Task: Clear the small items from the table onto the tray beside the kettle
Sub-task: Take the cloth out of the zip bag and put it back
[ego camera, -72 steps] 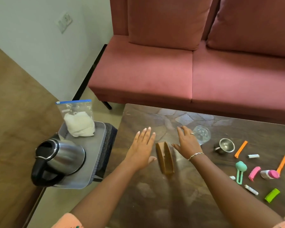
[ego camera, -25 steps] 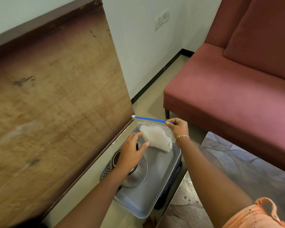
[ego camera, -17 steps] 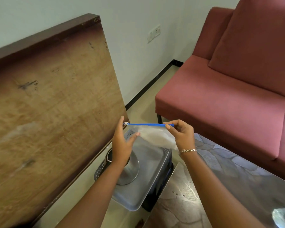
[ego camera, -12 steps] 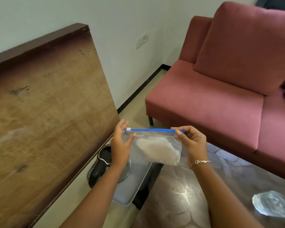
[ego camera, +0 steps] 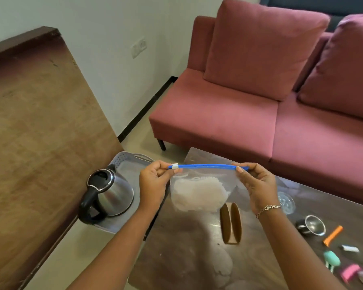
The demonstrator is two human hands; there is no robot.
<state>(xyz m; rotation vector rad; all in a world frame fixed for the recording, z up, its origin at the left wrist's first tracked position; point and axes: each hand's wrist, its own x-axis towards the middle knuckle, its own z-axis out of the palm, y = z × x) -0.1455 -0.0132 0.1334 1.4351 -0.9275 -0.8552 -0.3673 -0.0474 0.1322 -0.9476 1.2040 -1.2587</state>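
Now zip bag (ego camera: 199, 191) held taut over counter (ego camera: 187, 258) edge, near tray (ego camera: 122, 159); left hand (ego camera: 153, 185) fingers pinch slider (ego camera: 175, 166) end, right hand (ego camera: 258, 185) fingers pinch far end. Likely opening: anchor right, draw slider straight. Small items (ego camera: 333, 235) untouched on counter.

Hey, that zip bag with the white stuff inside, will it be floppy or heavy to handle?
Probably floppy: the zip bag hangs limp below its blue strip, pinched at each end by the left hand and right hand. Likely light, since fingertip pinches alone carry it.
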